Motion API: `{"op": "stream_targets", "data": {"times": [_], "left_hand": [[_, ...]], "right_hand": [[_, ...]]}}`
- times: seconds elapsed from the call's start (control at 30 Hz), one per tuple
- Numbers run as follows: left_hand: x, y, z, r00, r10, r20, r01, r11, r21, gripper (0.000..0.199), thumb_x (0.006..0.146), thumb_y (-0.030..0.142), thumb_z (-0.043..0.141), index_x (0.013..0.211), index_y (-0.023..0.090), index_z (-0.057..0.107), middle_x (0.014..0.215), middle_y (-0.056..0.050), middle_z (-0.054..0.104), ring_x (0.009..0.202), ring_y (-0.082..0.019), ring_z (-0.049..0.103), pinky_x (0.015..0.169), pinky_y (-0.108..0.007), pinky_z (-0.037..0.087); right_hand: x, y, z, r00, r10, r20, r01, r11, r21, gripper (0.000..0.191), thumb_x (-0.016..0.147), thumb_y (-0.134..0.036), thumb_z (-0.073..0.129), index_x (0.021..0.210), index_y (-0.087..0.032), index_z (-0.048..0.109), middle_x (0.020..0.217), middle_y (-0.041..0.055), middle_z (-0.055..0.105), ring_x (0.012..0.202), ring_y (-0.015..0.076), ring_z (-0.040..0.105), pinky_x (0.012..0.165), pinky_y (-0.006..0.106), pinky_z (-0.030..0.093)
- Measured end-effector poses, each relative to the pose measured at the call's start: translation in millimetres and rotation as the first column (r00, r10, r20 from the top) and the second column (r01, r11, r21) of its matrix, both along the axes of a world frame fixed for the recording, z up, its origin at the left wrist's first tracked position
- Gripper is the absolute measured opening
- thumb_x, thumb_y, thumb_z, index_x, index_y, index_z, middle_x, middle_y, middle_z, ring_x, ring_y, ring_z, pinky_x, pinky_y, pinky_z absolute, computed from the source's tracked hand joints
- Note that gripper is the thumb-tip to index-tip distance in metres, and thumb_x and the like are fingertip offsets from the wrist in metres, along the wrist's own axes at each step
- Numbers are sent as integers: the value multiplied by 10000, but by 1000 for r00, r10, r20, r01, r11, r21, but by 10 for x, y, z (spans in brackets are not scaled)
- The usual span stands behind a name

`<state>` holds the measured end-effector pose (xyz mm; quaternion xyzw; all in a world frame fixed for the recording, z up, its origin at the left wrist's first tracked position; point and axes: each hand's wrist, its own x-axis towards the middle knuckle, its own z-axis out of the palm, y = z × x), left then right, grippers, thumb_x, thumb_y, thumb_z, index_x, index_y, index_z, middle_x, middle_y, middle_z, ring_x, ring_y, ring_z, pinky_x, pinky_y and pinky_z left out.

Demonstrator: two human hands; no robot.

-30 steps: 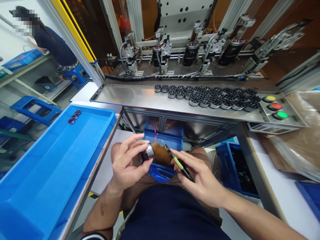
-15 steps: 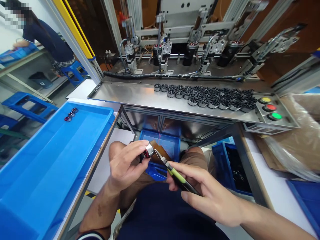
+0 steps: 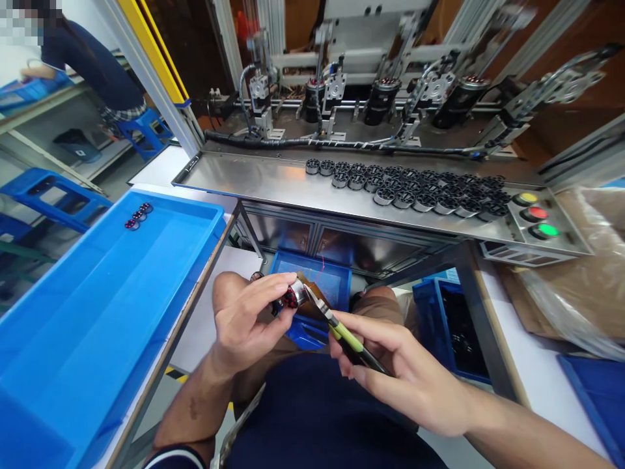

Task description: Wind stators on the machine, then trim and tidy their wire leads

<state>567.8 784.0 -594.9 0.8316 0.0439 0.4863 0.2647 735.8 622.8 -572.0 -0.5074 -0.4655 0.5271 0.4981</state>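
Between the thumb and fingers of my left hand (image 3: 251,319) is a round metal part (image 3: 295,294) with dark red and black on its near face. Another dark round piece shows partly behind those fingers. My right hand (image 3: 400,365) is wrapped round the green-and-black handles of a pair of pliers (image 3: 347,335). The narrow metal jaws point up and left, right at the side of the metal part; whether they touch it I cannot tell. Both hands are above my lap.
A blue tray (image 3: 161,254) on the left holds several small round parts (image 3: 138,216). Ahead, rows of black round parts (image 3: 422,189) stand on a metal ledge (image 3: 273,179) before a machine. A blue bin (image 3: 442,326) is at lower right. A person (image 3: 92,65) sits at far left.
The plier jaws have come closer to the metal part, which has turned slightly to show more of its red-and-black face. The camera view has shifted a little.
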Motion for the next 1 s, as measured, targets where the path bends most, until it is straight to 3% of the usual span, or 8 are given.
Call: {"op": "stream_targets", "data": {"times": [0.27, 0.43, 0.57, 0.7, 0.77, 0.83, 0.9, 1.0], "left_hand": [[-6, -10, -6, 999, 37, -29, -36, 999, 27, 694, 733, -23, 753, 1358, 193, 546, 1169, -97, 754, 1039, -235, 744, 903, -386, 652], [-37, -16, -24, 992, 94, -80, -82, 986, 146, 629, 771, 24, 748, 1337, 221, 558, 1231, -101, 717, 1059, -242, 734, 870, -380, 663], [-67, -23, -56, 970, 222, -96, -189, 944, 270, 590, 754, 38, 776, 1280, 244, 607, 1263, -90, 684, 1064, -230, 725, 856, -344, 663], [-60, -36, -69, 961, 272, -52, -249, 932, 262, 600, 727, 50, 804, 1266, 250, 632, 1229, -73, 706, 1071, -226, 719, 909, -350, 643], [-62, -26, -74, 971, 240, -10, -236, 962, 137, 592, 736, 67, 804, 1268, 265, 640, 1219, -67, 716, 1079, -227, 716, 916, -355, 635], [-88, 5, -81, 988, 145, 58, -135, 979, -156, 553, 782, 158, 796, 1294, 280, 627, 1179, -75, 735, 1038, -220, 730, 877, -343, 639], [-151, 56, -87, 988, 11, 152, 65, 873, -484, 525, 842, 311, 753, 1341, 308, 590, 1124, -81, 755, 952, -198, 752, 787, -296, 646], [-310, 152, -95, 959, -107, 261, 264, 668, -696, 512, 888, 455, 671, 1378, 366, 552, 1072, -55, 775, 800, -135, 757, 688, -213, 628]], "right_hand": [[-16, 55, 42, 999, -39, 36, 39, 999, -11, 308, 809, -153, 558, 1084, -155, 696, 722, 0, 572, 625, 100, 512, 571, 192, 479], [24, 63, -60, 972, -210, 109, 210, 978, 18, 451, 855, -210, 605, 1305, -182, 607, 886, 38, 656, 762, 134, 621, 734, 252, 566], [54, 37, -160, 974, -216, 75, 215, 976, 14, 471, 869, -227, 622, 1336, -187, 586, 933, 45, 669, 774, 130, 642, 760, 260, 583], [59, -5, -216, 974, -215, 67, 216, 976, -6, 483, 872, -240, 625, 1349, -175, 576, 921, 47, 672, 747, 125, 636, 770, 268, 585], [62, -9, -238, 976, -204, 79, 207, 978, -32, 524, 880, -269, 629, 1388, -166, 549, 941, 63, 681, 759, 136, 642, 789, 288, 590], [77, 21, -265, 980, -181, 87, 187, 981, -56, 565, 885, -300, 636, 1420, -161, 522, 974, 82, 690, 790, 150, 658, 812, 304, 592], [109, 107, -296, 986, -151, 71, 155, 986, -57, 576, 890, -327, 637, 1432, -174, 515, 1031, 100, 694, 839, 163, 676, 834, 308, 590], [176, 364, -337, 998, -58, 17, 59, 998, -34, 541, 900, -349, 632, 1413, -206, 538, 1068, 103, 699, 875, 163, 687, 846, 292, 584]]}}
